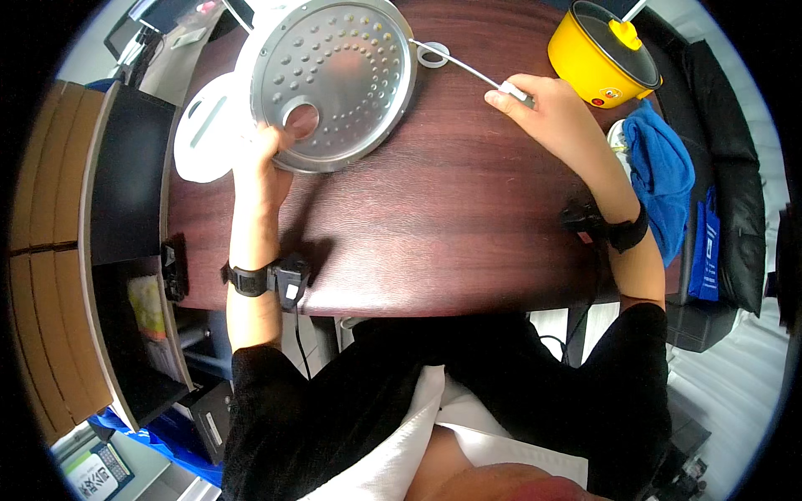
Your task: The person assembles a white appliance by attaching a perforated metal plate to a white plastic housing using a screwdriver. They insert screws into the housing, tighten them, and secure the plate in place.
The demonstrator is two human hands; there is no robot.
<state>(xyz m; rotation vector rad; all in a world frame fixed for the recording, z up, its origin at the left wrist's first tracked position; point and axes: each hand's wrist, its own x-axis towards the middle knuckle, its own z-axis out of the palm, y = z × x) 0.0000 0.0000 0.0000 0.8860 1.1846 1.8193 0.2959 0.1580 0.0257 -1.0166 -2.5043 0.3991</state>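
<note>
My left hand point(266, 163) grips the lower left edge of a round silver metal disc point(330, 79), holding it tilted up above the table. Rings of small dimples or holes and one larger round opening near my thumb mark the disc. White material shows behind its rim; what it belongs to is mostly hidden. My right hand point(551, 108) is closed on the small white end of a thin white cord point(468, 68). The cord stretches toward the disc's right edge. Beside the cord lies a white ring point(432, 55). A white oval lid point(203, 134) is left of the disc.
A yellow electric pot point(597, 63) with a dark lid stands at the far right. A blue cloth point(658, 167) lies along the table's right edge. Left of the brown table point(401, 250) is a shelf unit point(129, 184); a black padded seat point(731, 150) is at right.
</note>
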